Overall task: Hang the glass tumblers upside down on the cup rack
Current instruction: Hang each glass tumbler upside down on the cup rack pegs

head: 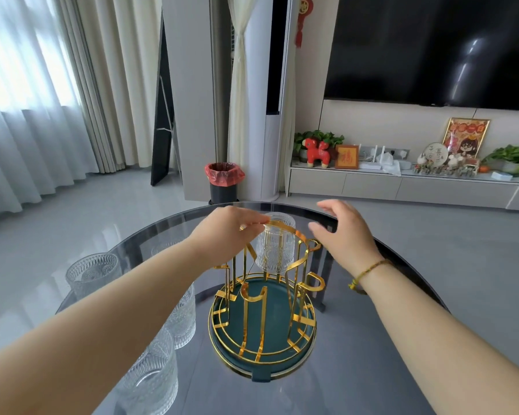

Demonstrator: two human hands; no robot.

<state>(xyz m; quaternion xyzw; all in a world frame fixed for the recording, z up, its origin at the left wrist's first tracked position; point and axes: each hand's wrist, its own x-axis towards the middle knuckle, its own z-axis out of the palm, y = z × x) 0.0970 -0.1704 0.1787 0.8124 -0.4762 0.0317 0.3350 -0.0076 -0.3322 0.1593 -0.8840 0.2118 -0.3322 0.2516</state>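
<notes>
One ribbed glass tumbler point(275, 241) hangs upside down on a far prong of the gold cup rack point(265, 295), which stands in a dark green tray point(277, 365) on the smoked-glass tabletop point(357, 369). In the head view the left hand point(226, 227) pinches the rack's top handle loop, fingertips touching the gold band just beside the tumbler's upturned base. The right hand point(343, 232) hovers on the other side of that tumbler, fingers spread and slightly curled, holding nothing and not touching glass or rack. At least three more tumblers point(174, 316) stand at the left edge of the tabletop, partly hidden under the left forearm and well apart from both hands.

The likely trouble: that forearm passes right over the waiting glasses, so a careless sweep back could knock one onto the hard top. A tug on the handle might also rock the light wire frame and shake the hung tumbler loose from its prong
</notes>
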